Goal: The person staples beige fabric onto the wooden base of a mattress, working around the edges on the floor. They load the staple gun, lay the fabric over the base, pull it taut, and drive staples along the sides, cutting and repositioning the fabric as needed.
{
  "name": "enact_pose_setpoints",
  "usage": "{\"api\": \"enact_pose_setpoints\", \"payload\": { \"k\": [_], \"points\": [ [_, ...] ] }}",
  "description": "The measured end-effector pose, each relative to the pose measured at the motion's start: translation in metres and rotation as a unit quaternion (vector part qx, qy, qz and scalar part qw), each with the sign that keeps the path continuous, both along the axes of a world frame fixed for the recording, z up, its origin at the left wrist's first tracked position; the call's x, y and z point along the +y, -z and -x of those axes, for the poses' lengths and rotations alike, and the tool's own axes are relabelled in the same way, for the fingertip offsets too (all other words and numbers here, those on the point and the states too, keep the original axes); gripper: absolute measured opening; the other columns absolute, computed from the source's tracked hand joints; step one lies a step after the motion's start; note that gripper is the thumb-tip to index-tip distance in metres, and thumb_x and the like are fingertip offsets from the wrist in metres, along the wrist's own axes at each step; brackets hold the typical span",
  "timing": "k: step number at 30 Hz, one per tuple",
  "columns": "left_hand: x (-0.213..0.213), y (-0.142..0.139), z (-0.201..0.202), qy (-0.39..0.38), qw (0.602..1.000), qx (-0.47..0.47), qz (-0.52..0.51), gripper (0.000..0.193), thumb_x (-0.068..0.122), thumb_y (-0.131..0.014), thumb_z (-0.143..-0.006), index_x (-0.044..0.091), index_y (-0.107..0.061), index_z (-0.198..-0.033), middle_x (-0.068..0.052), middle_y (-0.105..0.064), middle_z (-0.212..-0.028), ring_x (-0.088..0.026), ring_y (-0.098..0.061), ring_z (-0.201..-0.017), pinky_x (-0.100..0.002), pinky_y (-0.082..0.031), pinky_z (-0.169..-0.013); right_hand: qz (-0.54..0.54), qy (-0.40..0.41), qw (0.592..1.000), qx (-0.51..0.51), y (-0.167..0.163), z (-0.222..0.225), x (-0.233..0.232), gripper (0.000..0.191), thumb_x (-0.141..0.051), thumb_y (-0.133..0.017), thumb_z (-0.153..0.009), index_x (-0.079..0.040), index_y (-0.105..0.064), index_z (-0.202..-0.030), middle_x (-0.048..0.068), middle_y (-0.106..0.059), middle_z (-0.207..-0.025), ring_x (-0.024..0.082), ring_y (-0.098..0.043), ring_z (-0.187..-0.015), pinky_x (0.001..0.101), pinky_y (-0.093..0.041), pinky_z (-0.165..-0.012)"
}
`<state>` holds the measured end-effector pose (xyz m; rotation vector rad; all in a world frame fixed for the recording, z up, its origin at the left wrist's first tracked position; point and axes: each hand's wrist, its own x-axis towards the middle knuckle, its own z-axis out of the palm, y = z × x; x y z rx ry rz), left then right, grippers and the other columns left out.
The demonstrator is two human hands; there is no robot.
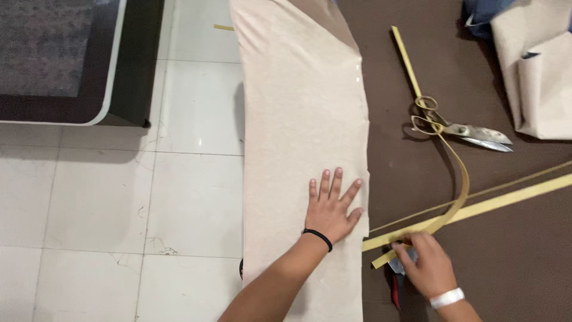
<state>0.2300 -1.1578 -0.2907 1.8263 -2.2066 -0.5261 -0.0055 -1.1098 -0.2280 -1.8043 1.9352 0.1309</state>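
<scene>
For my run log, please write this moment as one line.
left hand: flat on beige fabric | right hand: pinching yellow strips | scissors: untouched

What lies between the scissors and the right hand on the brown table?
In the head view, yellow strips cross bare brown table between the scissors and right hand.

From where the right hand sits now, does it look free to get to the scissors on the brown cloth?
Probably yes. The right hand rests on the yellow strips at the near edge, and the scissors lie open to view further up the brown cloth. Only a curved strip crosses between them, lying flat.
</scene>
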Motion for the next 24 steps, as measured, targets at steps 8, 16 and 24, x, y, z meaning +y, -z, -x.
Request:
{"api": "enact_pose_setpoints", "payload": {
  "k": [8,16,24],
  "points": [
    [0.004,-0.006,0.001,-0.01,1.0,0.005,-0.008,0.075,0.06,-0.039,-0.097,0.025,-0.02,-0.161,-0.018,-0.012,-0.168,-0.038,-0.007,-0.154,-0.057,-0.002,-0.122,0.178,0.009,0.967,-0.184,0.024,-0.024,-0.019,0.046,-0.028,-0.076,-0.085,-0.006,-0.067,-0.126,0.013,-0.072,-0.121,0.026,-0.07,-0.114,0.0412,-0.054,-0.097],
    [0.021,0.0,-0.009,-0.074,0.979,0.17,0.088,0.085,0.05,-0.06,-0.094,0.001,-0.032,-0.158,-0.026,-0.032,-0.166,-0.039,-0.028,-0.157,-0.052,-0.015,-0.13,0.034,0.283,0.897,-0.339,0.043,-0.107,-0.188,0.065,-0.035,-0.08,-0.086,-0.002,-0.055,-0.136,0.019,-0.07,-0.118,0.025,-0.067,-0.096,0.0359,-0.051,-0.077],
    [-0.01,0.008,-0.084,-0.049,0.95,0.259,0.166,0.054,0.031,-0.066,-0.094,0.016,-0.055,-0.145,-0.014,-0.052,-0.159,-0.032,-0.044,-0.155,-0.047,-0.036,-0.132,0.078,0.125,0.972,-0.181,0.021,-0.129,-0.192,0.033,-0.029,-0.065,-0.101,-0.01,-0.06,-0.127,0.017,-0.075,-0.096,0.02,-0.07,-0.079,0.035,-0.057,-0.07]
  ]
}}
